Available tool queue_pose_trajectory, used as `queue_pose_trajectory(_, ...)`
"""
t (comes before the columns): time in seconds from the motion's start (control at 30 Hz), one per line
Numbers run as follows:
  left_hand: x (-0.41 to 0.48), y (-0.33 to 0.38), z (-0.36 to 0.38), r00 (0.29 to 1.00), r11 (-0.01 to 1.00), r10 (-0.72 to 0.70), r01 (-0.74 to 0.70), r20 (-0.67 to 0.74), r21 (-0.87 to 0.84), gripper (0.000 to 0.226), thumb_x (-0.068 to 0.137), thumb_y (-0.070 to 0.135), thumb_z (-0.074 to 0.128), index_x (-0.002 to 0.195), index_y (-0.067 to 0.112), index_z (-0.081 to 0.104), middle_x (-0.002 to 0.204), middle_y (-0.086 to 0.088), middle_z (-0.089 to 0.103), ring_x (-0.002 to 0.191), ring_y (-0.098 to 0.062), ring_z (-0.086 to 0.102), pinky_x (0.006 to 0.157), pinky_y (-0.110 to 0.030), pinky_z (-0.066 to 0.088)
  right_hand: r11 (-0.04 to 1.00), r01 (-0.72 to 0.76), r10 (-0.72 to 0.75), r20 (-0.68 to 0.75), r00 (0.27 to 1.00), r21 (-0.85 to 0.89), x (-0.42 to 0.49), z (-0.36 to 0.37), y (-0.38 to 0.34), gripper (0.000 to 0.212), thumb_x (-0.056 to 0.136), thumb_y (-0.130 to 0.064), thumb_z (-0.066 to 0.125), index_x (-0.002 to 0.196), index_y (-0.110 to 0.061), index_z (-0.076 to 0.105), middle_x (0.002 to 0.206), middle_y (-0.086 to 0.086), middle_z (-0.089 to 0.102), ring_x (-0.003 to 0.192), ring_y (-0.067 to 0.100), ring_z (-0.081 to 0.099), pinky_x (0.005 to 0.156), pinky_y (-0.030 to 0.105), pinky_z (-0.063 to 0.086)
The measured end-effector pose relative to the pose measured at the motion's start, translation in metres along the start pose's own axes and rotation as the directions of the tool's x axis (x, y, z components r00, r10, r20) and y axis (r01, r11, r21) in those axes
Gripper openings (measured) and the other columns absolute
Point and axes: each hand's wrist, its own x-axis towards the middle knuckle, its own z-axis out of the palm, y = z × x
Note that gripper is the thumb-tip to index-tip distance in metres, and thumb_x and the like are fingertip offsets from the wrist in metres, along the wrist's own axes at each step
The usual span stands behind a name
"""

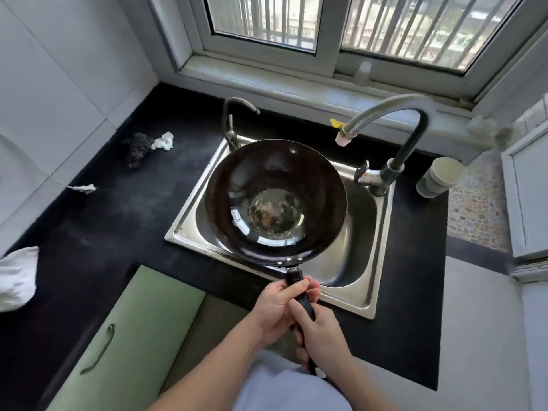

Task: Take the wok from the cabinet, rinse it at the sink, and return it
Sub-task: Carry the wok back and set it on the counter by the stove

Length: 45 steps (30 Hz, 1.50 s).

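Both your hands grip the black handle of the wok (275,200), left hand (275,310) nearer the bowl, right hand (323,336) behind. You hold it above the steel sink (367,221), a little water pooled inside.

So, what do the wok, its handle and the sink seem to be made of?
The wok looks like dark steel or iron, perhaps coated: glossy, with bright reflections on its wall. Its handle seems matte black plastic, though that is uncertain. The sink looks like brushed stainless steel: silvery grey with soft highlights.
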Motion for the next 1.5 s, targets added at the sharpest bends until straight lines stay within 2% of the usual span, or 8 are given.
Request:
queue_pose_trajectory(0.1,-0.006,-0.018,0.011,0.993,0.994,0.072,-0.079,-0.098,-0.076,0.025,0.086,0.013,0.067,0.104,-0.004,0.068,0.093,-0.014,0.068,0.087,-0.021,0.066,0.087,-0.035,0.054,0.988,0.074,-0.064,0.079,0.995,-0.134,-0.004,-0.016,0.005,0.041,0.099,-0.03,0.059,0.063,-0.011,0.056,0.046,-0.001,0.052,0.037,0.014,0.047,0.042,0.026,0.039)
queue_pose_trajectory(0.23,-0.02,-0.039,0.016,0.967,0.964,0.157,-0.195,-0.201,-0.182,0.018,0.087,0.011,0.066,0.099,-0.003,0.069,0.091,-0.013,0.068,0.084,-0.02,0.067,0.078,-0.031,0.056,0.979,0.098,-0.059,0.207,0.977,-0.18,-0.008,-0.027,0.012,0.041,0.099,-0.031,0.061,0.062,-0.013,0.055,0.047,0.0,0.052,0.037,0.017,0.047,0.04,0.026,0.037)
queue_pose_trajectory(0.4,-0.049,-0.062,0.008,0.891,0.888,0.251,-0.368,-0.378,-0.277,0.015,0.092,0.005,0.058,0.102,-0.005,0.065,0.091,-0.013,0.07,0.079,-0.02,0.067,0.073,-0.029,0.057,0.949,0.161,-0.05,0.375,0.926,-0.271,-0.015,-0.016,0.025,0.044,0.099,-0.032,0.059,0.058,-0.017,0.053,0.047,0.001,0.052,0.038,0.018,0.046,0.043,0.031,0.037)
queue_pose_trajectory(0.8,-0.158,-0.119,-0.04,0.62,0.534,0.339,-0.746,-0.707,-0.398,0.013,0.092,0.005,0.056,0.103,0.0,0.062,0.093,-0.01,0.073,0.074,-0.017,0.067,0.07,-0.027,0.056,0.818,0.382,0.103,0.763,0.638,-0.43,-0.072,0.065,0.039,0.043,0.1,-0.033,0.058,0.063,-0.011,0.051,0.047,0.003,0.052,0.035,0.017,0.046,0.039,0.027,0.038)
queue_pose_trajectory(0.97,-0.212,-0.163,-0.065,0.502,0.401,0.335,-0.842,-0.797,-0.362,0.029,0.084,0.011,0.063,0.109,-0.003,0.062,0.094,-0.01,0.072,0.078,-0.017,0.067,0.075,-0.028,0.055,0.762,0.455,0.191,0.832,0.521,-0.46,-0.112,0.105,0.065,0.041,0.099,-0.034,0.058,0.066,-0.01,0.051,0.046,0.0,0.049,0.035,0.016,0.043,0.038,0.026,0.038)
queue_pose_trajectory(1.1,-0.269,-0.212,-0.083,0.404,0.333,0.317,-0.895,-0.858,-0.299,0.029,0.095,0.007,0.055,0.118,-0.008,0.058,0.087,-0.007,0.069,0.08,-0.017,0.064,0.074,-0.024,0.055,0.699,0.526,0.285,0.863,0.417,-0.485,-0.16,0.137,0.098,0.044,0.1,-0.033,0.056,0.062,-0.012,0.05,0.047,0.002,0.051,0.035,0.02,0.044,0.039,0.028,0.039)
queue_pose_trajectory(1.23,-0.32,-0.264,-0.099,0.319,0.237,0.269,-0.936,-0.909,-0.259,0.043,0.093,0.009,0.058,0.127,-0.016,0.051,0.09,-0.007,0.07,0.083,-0.018,0.065,0.078,-0.027,0.055,0.639,0.594,0.363,0.873,0.327,-0.488,-0.21,0.165,0.131,0.042,0.1,-0.033,0.057,0.065,-0.01,0.051,0.048,0.002,0.052,0.036,0.021,0.048,0.039,0.028,0.04)
queue_pose_trajectory(1.5,-0.41,-0.374,-0.124,0.173,0.047,0.164,-0.985,-0.971,-0.167,0.043,0.088,0.012,0.065,0.122,-0.014,0.056,0.097,-0.013,0.07,0.091,-0.022,0.067,0.083,-0.03,0.055,0.531,0.716,0.512,0.845,0.155,-0.453,-0.312,0.213,0.207,0.041,0.102,-0.025,0.053,0.065,-0.006,0.055,0.048,0.004,0.054,0.035,0.021,0.048,0.036,0.028,0.04)
